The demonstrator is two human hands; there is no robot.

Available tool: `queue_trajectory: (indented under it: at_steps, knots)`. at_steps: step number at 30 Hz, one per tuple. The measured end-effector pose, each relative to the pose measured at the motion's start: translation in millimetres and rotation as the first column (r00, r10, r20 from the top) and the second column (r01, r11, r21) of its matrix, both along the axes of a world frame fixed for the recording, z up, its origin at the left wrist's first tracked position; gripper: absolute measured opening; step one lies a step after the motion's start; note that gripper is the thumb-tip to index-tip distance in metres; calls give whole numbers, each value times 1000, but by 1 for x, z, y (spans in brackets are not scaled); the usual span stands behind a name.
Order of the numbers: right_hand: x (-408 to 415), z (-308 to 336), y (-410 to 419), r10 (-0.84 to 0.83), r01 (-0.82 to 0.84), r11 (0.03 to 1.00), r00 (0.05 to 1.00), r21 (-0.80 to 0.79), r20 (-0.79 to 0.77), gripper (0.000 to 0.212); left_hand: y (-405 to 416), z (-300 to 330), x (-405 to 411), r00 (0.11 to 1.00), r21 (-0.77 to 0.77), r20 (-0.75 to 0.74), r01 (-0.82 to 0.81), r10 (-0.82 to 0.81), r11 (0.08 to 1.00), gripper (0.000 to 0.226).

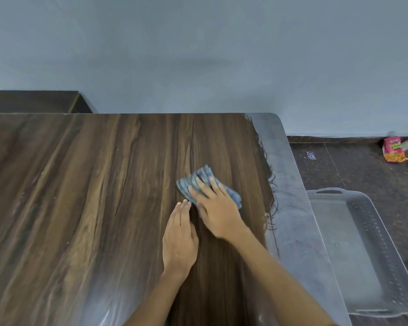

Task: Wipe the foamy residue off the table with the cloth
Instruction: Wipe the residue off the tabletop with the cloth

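1. Table (80, 196): dark wood-grain top, filling most of my view. A clear plastic sheet covers it and overhangs the right edge. I see faint pale streaks on the surface ahead of the hands; I cannot tell whether they are foam or glare.
2. Cloth (199, 182): blue-grey, striped and bunched. It lies on the table right of centre, near the right edge but not at it.
3. Right hand (218, 208): palm down on the cloth, fingers spread flat and pressing it to the table. It is an open, flat press, not a closed grip. The hand is slightly blurred.
4. Left hand (180, 238): flat on the bare table just beside the right hand, fingers straight and together, holding nothing. Its fingertips lie just short of the cloth's near edge; I cannot tell whether they touch it.
5. Forearms: both bare, entering from the bottom of my view.
6. Basket (372, 243): pale perforated plastic with a handle at its far end, on the dark floor to the right of the table.
7. Snack packet (393, 150): red and yellow, on the floor by the wall, far right.
8. Small wrapper (311, 155): blue, on the floor between table and packet.
9. Cabinet (33, 101): dark, behind the table's far left corner, against the grey wall.
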State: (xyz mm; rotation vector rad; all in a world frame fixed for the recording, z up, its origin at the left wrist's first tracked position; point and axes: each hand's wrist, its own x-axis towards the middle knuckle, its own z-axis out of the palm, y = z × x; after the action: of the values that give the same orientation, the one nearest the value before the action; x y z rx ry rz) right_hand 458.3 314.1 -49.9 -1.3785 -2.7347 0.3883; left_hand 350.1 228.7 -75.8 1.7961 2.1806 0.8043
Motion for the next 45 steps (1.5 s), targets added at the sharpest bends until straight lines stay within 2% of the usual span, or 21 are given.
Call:
queue_trajectory:
  at_steps: [2,4,6,8,10,13,17,19,22,27,31,35,38,41,45]
  knots:
    - [31,1,-31,-55,55,998,998,-3,17,51,-5,1,0,1000,-33,21,-13,14,999,45]
    - [62,3,-37,-201,201,979,978,-9,53,54,-9,2,0,999,-57,31,-22,24,998,43]
    - [78,6,-17,-378,380,925,923,-21,79,60,-13,2,1,999,-63,22,-28,30,998,41]
    - [71,8,16,-520,524,852,849,-19,89,53,-18,2,1,999,-68,4,-34,34,997,40]
    - [44,9,40,-553,557,830,829,-26,81,51,-22,0,1,999,-75,-21,-37,36,996,38]
    - [4,7,30,-402,404,914,915,-43,34,50,-28,0,1,997,-79,-69,-31,26,996,44]
    - [4,4,-55,-132,131,988,991,-76,-11,50,-39,1,0,996,-88,-85,-9,2,996,49]
    - [29,2,-94,-126,126,990,992,-62,-10,51,-47,1,0,997,-94,-81,-12,5,996,49]
    - [71,5,-110,-252,252,968,967,-13,35,49,-57,1,1,996,-113,-91,-16,6,993,48]
    - [70,7,-43,-450,454,890,890,-36,75,52,-66,4,3,994,-128,-111,-35,20,991,46]
    - [23,11,33,-495,496,867,868,-36,46,52,-67,3,3,994,-155,-111,-33,15,987,46]
    - [-29,10,92,-444,446,891,895,-86,38,55,-63,0,3,993,-142,-118,-31,14,989,45]
    - [-63,9,105,-353,355,932,935,-78,36,55,-61,0,3,991,-144,-131,-28,9,989,45]
    - [-79,6,83,-191,193,980,981,-56,27,51,-62,0,2,992,-155,-125,-26,7,988,46]
    - [-53,8,21,11,-13,999,999,-40,-37,49,-62,4,3,994,-166,-112,-27,8,986,46]
